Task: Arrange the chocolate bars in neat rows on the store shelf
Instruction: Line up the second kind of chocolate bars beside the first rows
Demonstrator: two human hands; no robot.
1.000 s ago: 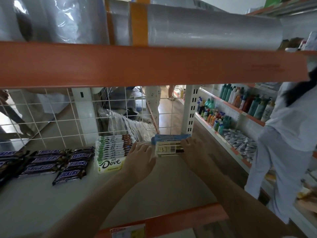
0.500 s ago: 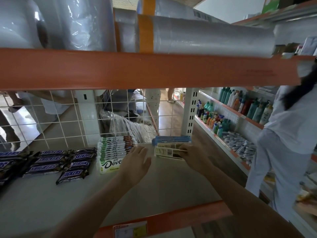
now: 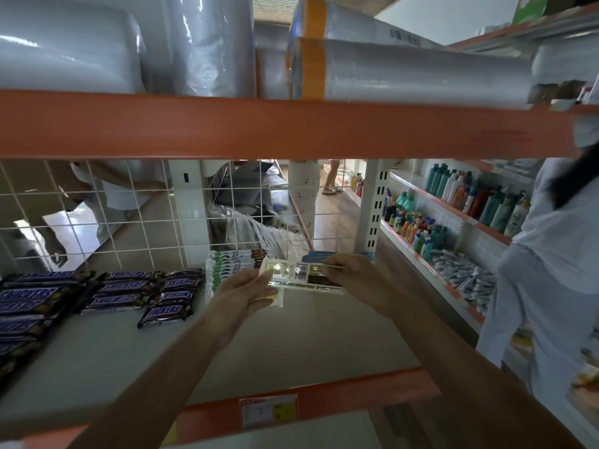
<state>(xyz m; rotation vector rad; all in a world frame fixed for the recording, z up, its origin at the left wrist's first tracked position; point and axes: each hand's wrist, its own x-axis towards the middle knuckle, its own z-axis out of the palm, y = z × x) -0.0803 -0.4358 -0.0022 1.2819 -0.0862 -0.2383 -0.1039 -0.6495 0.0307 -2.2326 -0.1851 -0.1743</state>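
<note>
Above the shelf's back right part: both hands hold one pale chocolate bar up off the shelf, just in front of the wire grid.
Left hand: fingers curled under and round the bar's left end — the thumb lies over its top edge.
Right hand: pinches the bar's right end, fingers folded over it.
Bar's long axis: left to right, roughly along the shelf's back edge; its right end sits slightly lower in the frame.
Bar's face: barcode side turned toward the camera, so the printed front likely faces away or down.
Nearest slot: the white stack of bars lies just left and behind the left hand; a blue box lies just behind the right hand at the back right corner.
Nearer hand: the left is closer to the white stack, the right closer to the blue box.
Dark bars: in rows further left, well apart — long axes also left to right.
Judgement: the bar probably needs setting down parallel to its neighbours.
</note>
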